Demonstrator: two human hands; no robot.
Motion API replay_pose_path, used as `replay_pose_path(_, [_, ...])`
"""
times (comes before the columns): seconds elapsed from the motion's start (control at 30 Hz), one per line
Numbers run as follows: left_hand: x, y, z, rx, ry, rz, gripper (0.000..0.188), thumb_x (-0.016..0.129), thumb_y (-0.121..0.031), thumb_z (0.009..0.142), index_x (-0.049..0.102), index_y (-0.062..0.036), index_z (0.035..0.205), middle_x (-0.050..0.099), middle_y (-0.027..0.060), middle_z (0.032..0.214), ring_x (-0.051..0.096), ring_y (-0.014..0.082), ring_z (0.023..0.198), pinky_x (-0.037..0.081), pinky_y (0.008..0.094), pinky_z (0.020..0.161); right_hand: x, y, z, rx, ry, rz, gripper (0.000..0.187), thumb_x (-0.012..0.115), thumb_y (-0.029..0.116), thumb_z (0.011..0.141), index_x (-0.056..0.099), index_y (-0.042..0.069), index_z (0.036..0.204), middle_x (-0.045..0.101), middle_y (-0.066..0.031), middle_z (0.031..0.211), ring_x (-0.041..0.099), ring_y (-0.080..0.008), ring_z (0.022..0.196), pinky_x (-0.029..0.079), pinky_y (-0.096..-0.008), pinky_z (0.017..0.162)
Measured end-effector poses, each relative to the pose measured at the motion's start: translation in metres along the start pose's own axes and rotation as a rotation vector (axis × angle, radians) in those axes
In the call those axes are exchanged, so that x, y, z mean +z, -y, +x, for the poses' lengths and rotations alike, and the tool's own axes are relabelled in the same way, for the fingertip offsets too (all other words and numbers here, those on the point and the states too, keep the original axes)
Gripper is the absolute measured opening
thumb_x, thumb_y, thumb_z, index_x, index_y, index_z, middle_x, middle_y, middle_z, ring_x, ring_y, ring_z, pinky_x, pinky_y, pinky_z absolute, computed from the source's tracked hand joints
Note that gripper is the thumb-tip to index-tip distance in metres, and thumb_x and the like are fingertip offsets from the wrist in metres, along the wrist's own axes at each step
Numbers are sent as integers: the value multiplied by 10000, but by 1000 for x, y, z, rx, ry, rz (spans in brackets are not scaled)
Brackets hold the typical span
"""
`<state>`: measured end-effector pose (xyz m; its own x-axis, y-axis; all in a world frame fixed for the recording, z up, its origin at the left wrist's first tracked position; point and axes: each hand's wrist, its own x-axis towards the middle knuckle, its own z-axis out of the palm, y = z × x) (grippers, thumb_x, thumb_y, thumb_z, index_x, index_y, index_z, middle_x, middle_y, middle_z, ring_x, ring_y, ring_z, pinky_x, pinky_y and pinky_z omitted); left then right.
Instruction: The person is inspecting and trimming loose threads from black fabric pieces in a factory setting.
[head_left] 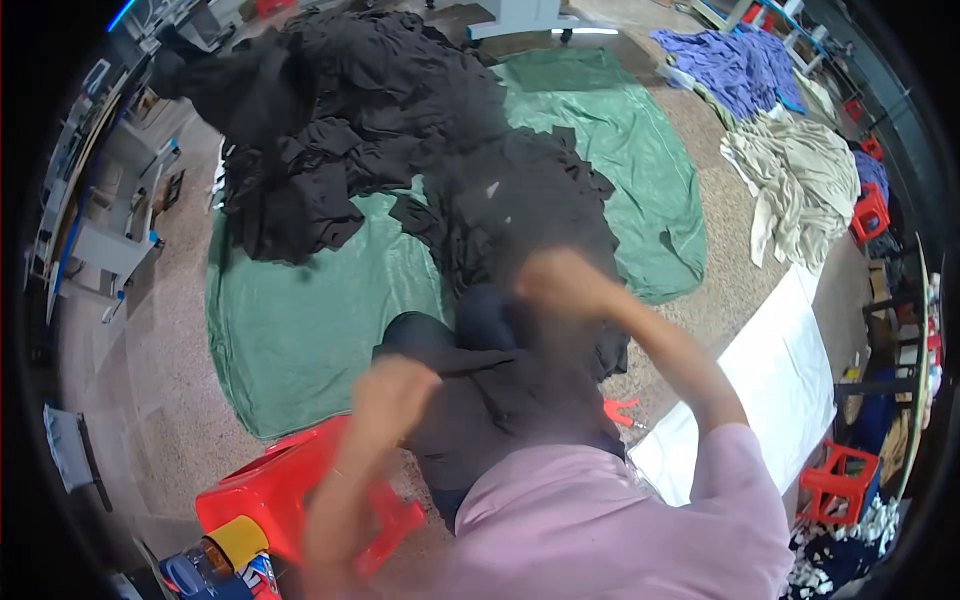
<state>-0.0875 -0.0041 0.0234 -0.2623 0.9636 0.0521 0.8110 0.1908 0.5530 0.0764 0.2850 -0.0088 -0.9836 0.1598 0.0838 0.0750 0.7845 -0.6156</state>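
A black garment (490, 390) lies over my lap, blurred by motion. My left hand (398, 398) is curled into a fist at its left edge and appears to grip the cloth. Farther forward and to the right, my right hand (562, 285) is closed on black cloth that hangs smeared beneath it. Just ahead of my knees, more black garments (500, 195) form a heap that runs into a larger black pile (370, 80) at the far left. Motion blur hides the fingertips of both hands.
A green sheet (320, 310) spreads under the black piles. Left of me is a red stool (290, 480); a red-handled tool (620, 410) lies by my right side. White sheeting (770, 370), a cream cloth pile (795, 175) and a purple pile (725, 65) are at right.
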Motion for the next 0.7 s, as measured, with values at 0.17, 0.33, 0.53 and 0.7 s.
replay_pose_path(0.17, [98, -52, -24, -151, -147, -501, 95, 694, -112, 837, 686, -20, 861, 682, 132, 831, 660, 306, 753, 516, 372, 662, 64, -23, -121, 248, -102, 371, 347, 589, -51, 735, 642, 18, 1070, 640, -122, 1049, 633, -274, 1012, 512, -351, 839])
replay_pose_path(0.33, [113, -74, 18, -31, -280, -436, 104, 695, -48, 830, 673, 7, 914, 679, 129, 887, 654, 292, 809, 512, 342, 730, 81, -18, -130, 227, -176, -120, 309, 606, -48, 687, 616, 63, 975, 621, -79, 1055, 598, -292, 993, 484, -378, 801])
replay_pose_path(0.53, [105, -78, 45, 50, -373, -299, 187, 681, -157, 872, 674, -12, 990, 657, 132, 969, 628, 311, 866, 497, 361, 741, 15, 38, -74, -12, -866, -209, 230, 596, -126, 697, 597, 29, 866, 645, -80, 931, 640, -272, 784, 504, -340, 649])
replay_pose_path(0.7, [117, -55, 46, -91, -235, -775, 241, 697, -150, 885, 665, 40, 1029, 636, 75, 871, 585, 136, 700, 433, 252, 613, 36, 21, -41, 67, -848, 133, 271, 504, -214, 731, 563, -30, 921, 622, -133, 949, 655, -242, 860, 511, -269, 736])
